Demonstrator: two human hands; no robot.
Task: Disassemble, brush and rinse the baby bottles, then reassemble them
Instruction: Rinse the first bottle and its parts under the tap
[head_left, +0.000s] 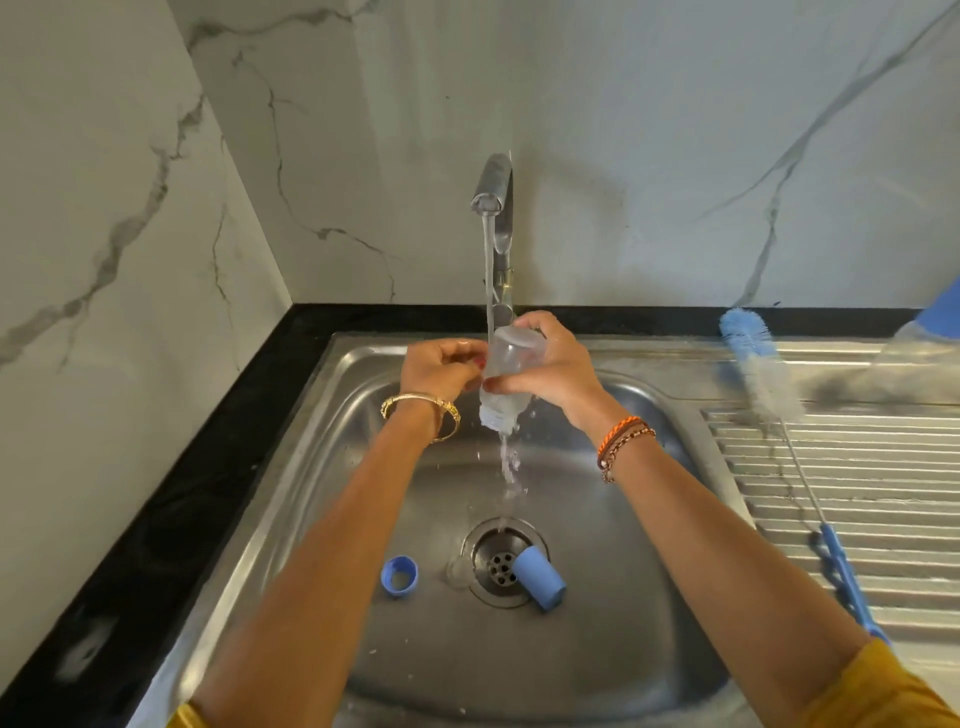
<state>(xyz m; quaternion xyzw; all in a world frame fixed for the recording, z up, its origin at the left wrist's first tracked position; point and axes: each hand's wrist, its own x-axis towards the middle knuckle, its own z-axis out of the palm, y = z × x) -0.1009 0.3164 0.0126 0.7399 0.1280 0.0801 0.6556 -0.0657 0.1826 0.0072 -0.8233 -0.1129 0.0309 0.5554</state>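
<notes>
Bottle (506, 382), clear and upside down, hangs under the running tap (493, 192) above the sink (597, 649). The right hand (550, 371) grips its body with curled fingers, covering much of it. The left hand (441, 369) has its fingers curled near the bottle's side; whether it pinches anything cannot be told. No writing is legible. A blue ring (399, 574) and blue cap (538, 577) lie by the drain. The brush (763, 379) lies on the drainboard, its handle end cut off by a sleeve.
</notes>
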